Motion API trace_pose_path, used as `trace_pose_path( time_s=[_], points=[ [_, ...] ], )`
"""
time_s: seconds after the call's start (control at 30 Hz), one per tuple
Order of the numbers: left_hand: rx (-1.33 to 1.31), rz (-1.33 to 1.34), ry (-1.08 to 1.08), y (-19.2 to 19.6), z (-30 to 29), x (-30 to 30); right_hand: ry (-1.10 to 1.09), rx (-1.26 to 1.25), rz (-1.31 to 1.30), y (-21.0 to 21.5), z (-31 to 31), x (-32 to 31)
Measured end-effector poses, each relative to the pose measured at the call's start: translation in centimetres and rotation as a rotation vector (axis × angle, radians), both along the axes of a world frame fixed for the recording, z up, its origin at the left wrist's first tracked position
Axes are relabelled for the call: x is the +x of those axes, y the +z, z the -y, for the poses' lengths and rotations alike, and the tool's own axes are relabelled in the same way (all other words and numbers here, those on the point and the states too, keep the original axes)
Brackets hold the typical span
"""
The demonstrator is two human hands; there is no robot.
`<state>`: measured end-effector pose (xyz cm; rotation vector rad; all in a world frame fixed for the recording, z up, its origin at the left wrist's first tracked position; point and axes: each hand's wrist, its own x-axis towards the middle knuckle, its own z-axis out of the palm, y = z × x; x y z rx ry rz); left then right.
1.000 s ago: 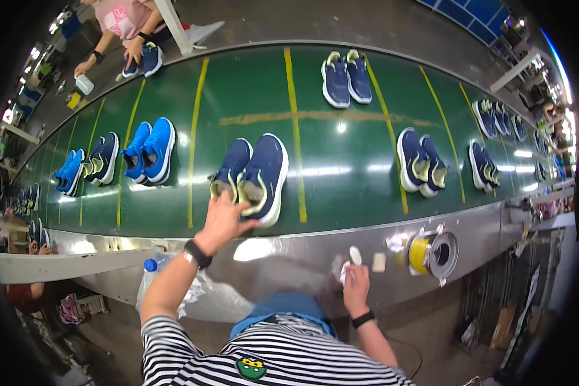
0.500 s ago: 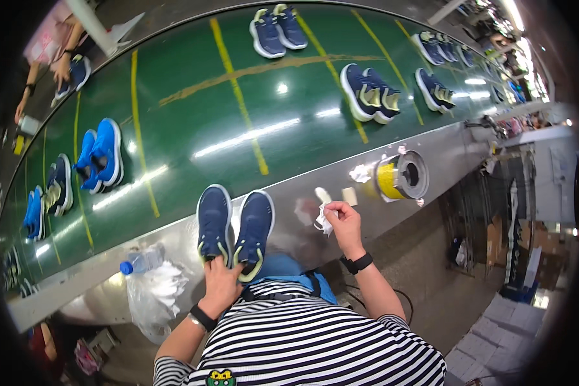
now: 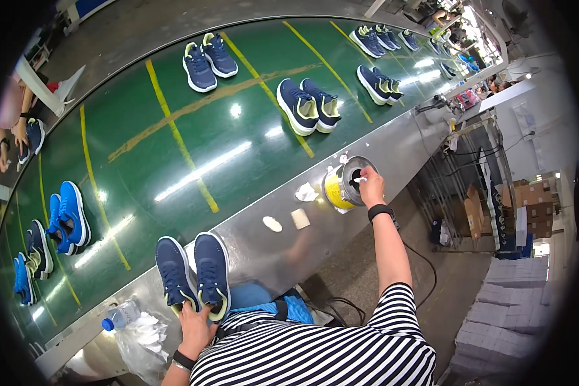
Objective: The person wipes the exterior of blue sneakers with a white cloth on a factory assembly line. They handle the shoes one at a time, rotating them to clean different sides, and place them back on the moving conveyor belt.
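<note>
One pair of navy sneakers [image 3: 194, 273] sits on the near metal counter [image 3: 283, 241], off the green conveyor belt [image 3: 174, 141]; left hand [image 3: 195, 325] grips their heels; right hand [image 3: 371, 188] pinches a white swab at the yellow glue can [image 3: 342, 186]; nothing applied yet, seemingly.

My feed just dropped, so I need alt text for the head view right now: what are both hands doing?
The left hand grips the heels of a pair of navy shoes on the metal ledge, while the right hand dips a small white tool into an open yellow can. Beyond the ledge, a green conveyor belt carries more shoe pairs.
</note>
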<state>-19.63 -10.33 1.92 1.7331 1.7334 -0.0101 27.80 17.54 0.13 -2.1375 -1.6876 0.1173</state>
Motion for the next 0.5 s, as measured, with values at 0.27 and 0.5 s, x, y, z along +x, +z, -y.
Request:
trace_pose_path(
  time_s=[0.27, 0.5],
  points=[
    [0.093, 0.011, 0.005, 2.1, -0.2, -0.2, 0.127, -0.186, 0.139, -1.8, -0.6, 0.8],
    [0.221, 0.173, 0.328, 2.9, 0.9, -1.6, 0.144, -0.050, 0.051, -1.6, -0.5, 1.2]
  ],
)
